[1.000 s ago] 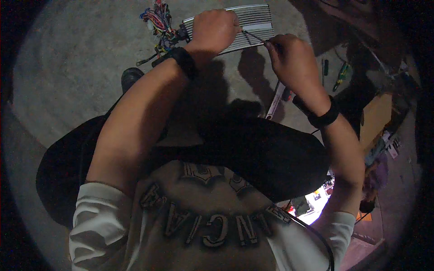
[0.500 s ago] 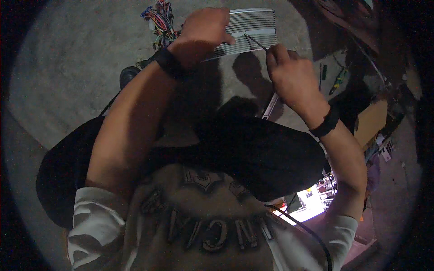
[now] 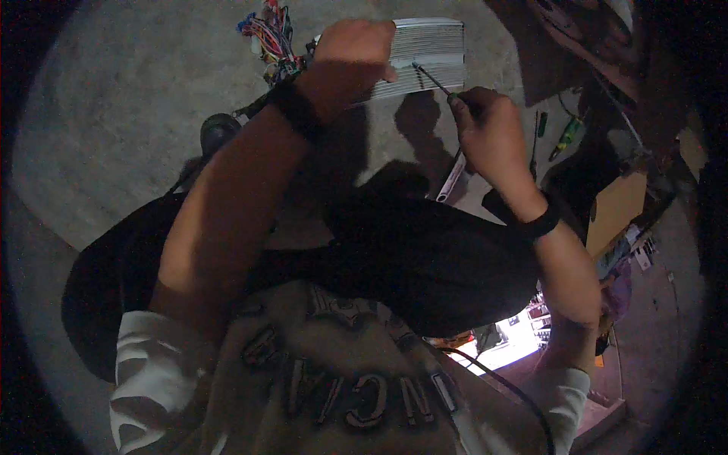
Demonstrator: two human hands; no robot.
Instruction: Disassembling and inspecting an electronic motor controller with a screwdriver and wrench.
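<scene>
A silver finned metal heat sink (image 3: 432,45) lies at the top centre of the head view, with a smooth pale strip across its middle. My left hand (image 3: 353,49) is closed over its left side, thumb pointing right along the fins; the fingers are partly hidden. In my right hand (image 3: 493,125), to the lower right, is a slim screwdriver (image 3: 434,79) with a dark shaft. Its tip meets the pale strip, and my curled fingers cover most of the handle.
Bundled coloured wires (image 3: 277,38) lie left of my left hand. On the floor at right are a green-and-black tool (image 3: 566,138) and a cardboard piece (image 3: 618,205). A silver wrench (image 3: 451,180) lies beyond my dark-clothed leg (image 3: 440,250). A shoe (image 3: 220,133) is at left.
My right hand and the screwdriver have shifted slightly nearer to me, with the shaft a little steeper. The tip stays on the pale strip. My left hand has moved slightly right.
</scene>
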